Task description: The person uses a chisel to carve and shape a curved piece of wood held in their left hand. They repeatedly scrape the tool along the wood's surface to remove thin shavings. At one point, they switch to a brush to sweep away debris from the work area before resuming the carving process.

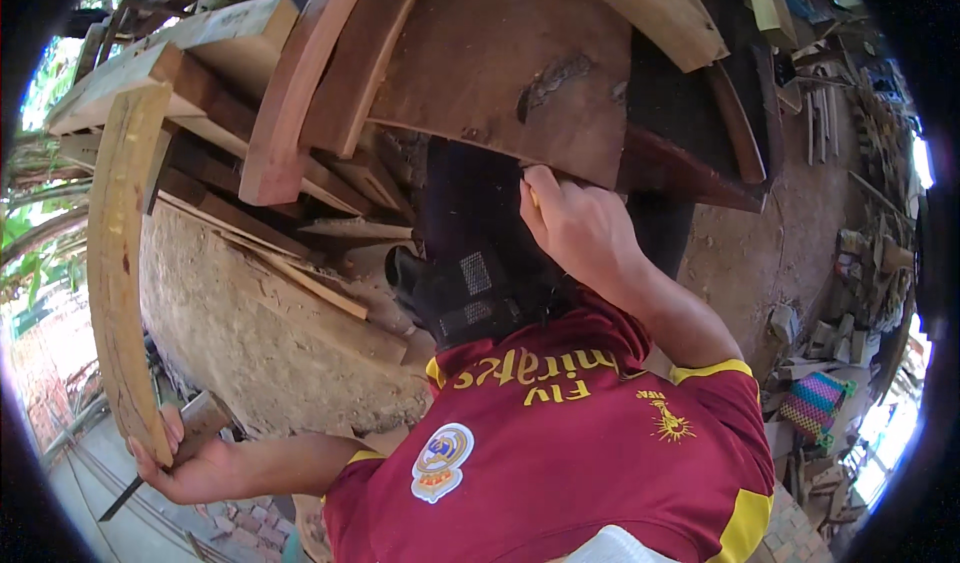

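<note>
A long, gently curved piece of pale wood [118,253] stretches along the left side. My left hand [190,468] grips its near end, with the thumb and fingers around it. Just below those fingers a thin dark strip [120,500] sticks out; whether the hand holds it too is hidden. By the near edge of a brown wooden board [480,53] my right hand [585,223] is closed. A small yellowish bit shows between its fingers, too little to name. A worn, dark gap marks the board's surface.
Curved reddish wooden pieces [310,93] rest along the board's left side, and another curved pale piece [650,8] lies at its far right. Thick stacked timbers [230,38] stand at the left. Wood scraps [840,343] and a colourful woven bag [815,405] are at the right.
</note>
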A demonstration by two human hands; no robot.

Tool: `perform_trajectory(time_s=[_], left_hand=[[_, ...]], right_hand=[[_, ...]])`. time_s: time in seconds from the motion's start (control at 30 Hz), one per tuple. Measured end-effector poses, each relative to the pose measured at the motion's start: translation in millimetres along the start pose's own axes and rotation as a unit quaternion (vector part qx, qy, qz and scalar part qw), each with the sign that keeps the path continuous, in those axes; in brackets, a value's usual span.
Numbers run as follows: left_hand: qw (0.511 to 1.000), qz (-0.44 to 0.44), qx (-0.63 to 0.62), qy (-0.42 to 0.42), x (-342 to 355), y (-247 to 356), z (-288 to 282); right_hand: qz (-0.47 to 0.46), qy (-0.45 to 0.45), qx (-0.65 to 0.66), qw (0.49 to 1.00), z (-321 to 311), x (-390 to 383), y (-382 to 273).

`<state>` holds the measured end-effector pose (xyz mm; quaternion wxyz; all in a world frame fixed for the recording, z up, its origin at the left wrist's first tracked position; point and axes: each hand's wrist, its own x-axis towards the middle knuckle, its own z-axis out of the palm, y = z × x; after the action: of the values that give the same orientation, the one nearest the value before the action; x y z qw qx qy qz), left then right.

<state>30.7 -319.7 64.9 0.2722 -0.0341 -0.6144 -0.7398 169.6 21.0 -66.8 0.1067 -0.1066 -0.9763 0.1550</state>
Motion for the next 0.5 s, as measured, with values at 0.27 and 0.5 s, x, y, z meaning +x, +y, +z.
perform_trajectory(time_s=[0.27, 0.5], left_hand=[[0.999, -0.015, -0.04, -0.003, 4.2, 0.1, -8.8], [1.0, -0.009, -0.014, 0.006, 4.8, -2.0, -14.6]], right_hand=[[-0.079, -0.037, 0.359, 0.929, 65.9, 16.1, -29.4], [-0.001, 0.152, 0.001, 0.988, 66.6, 13.4, 22.8]])
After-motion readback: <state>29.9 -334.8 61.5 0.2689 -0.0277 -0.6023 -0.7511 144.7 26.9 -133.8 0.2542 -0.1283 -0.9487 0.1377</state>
